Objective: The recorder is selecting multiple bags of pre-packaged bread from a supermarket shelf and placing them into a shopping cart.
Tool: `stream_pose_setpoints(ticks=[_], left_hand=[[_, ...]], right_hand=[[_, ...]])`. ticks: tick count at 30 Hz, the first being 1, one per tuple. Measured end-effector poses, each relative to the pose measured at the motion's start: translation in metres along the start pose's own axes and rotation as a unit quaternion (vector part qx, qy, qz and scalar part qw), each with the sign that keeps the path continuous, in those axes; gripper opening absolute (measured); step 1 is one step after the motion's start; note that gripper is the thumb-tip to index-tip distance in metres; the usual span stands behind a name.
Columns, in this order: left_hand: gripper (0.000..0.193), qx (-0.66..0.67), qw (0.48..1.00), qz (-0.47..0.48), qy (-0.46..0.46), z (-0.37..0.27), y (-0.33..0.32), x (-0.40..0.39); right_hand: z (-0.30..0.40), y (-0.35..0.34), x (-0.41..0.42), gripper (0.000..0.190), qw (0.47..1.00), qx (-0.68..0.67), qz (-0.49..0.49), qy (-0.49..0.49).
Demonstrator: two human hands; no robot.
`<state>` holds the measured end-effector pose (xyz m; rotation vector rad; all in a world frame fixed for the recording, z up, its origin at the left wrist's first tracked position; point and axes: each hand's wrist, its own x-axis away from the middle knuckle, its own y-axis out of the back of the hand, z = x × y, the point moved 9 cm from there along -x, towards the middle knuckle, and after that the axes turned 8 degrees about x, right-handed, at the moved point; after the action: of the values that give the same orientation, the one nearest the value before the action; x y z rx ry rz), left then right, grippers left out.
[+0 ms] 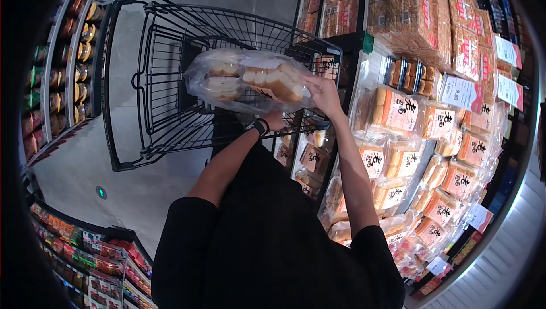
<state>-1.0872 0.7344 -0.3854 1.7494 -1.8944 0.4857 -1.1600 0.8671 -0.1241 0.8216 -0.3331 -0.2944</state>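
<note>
A clear plastic package of bread rolls point(273, 79) with a printed label hangs over the shopping cart point(170, 76). My right hand point(320, 94) grips the package at its right end. Left of these rolls, more pale buns point(224, 76) show through clear plastic; whether this is the same package, I cannot tell. My left hand point(274, 121), with a dark band on its wrist, is just below the plastic, by the cart's near side. Its fingers are partly hidden, so I cannot see whether it touches the package or the cart wire.
On my right a display holds several bagged breads point(396, 110), stacked packaged pastries point(401, 18) and price cards point(460, 92). Shelves of packaged food point(64, 70) stand left, with a snack rack point(85, 257) at lower left. Grey floor point(162, 193) shows beside the cart.
</note>
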Motion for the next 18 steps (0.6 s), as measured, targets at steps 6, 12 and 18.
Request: stream_pose_setpoints(ticks=[6, 12, 18], left_hand=[[0.065, 0.044, 0.997, 0.006, -0.068, -0.044, 0.009, 0.019], [0.063, 0.019, 0.994, -0.010, -0.105, -0.052, 0.001, 0.029], [0.064, 0.061, 0.986, -0.046, -0.147, -0.040, 0.007, 0.030]], right_hand=[[-0.005, -0.017, -0.007, 0.026, 0.987, 0.156, 0.041, 0.006], [0.011, -0.076, -0.034, 0.024, 0.941, 0.302, 0.149, 0.019], [-0.002, -0.151, -0.050, 0.019, 0.900, 0.385, 0.189, 0.081]])
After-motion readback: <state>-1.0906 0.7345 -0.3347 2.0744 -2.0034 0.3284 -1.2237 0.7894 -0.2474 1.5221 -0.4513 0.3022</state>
